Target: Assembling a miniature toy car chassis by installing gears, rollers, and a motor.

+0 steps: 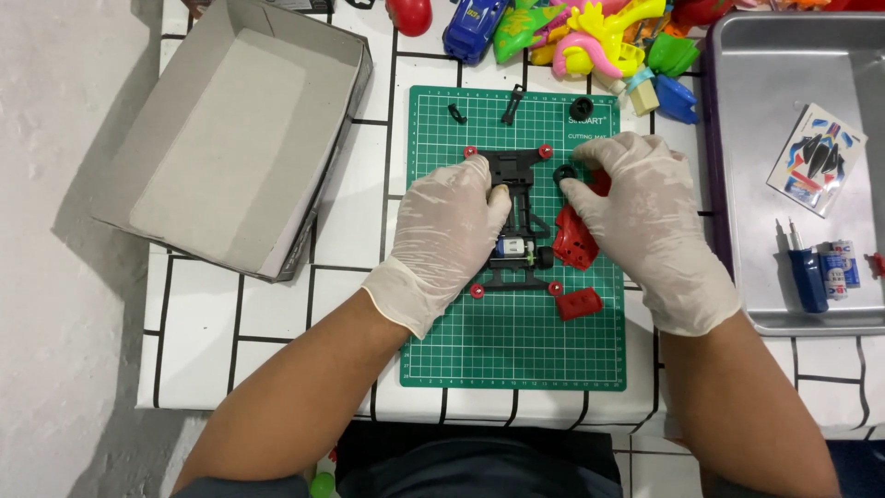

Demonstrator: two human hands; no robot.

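A black toy-car chassis [516, 184] with small red rollers at its corners and a little motor lies on a green cutting mat [516, 341]. My left hand [447, 226], in a white glove, rests on the chassis's left side and holds it down. My right hand [645, 217], also gloved, pinches a small black wheel [564, 173] at the chassis's upper right. A red body piece [573, 242] lies under my right fingers, and a smaller red part [579, 303] sits below it on the mat.
An open grey cardboard box [230, 138] stands at the left. A metal tray [802, 184] at the right holds a sticker sheet [819, 159], a blue screwdriver and batteries. Colourful toys [590, 37] crowd the back. Small black parts [513, 103] and another black wheel [582, 108] lie at the mat's top.
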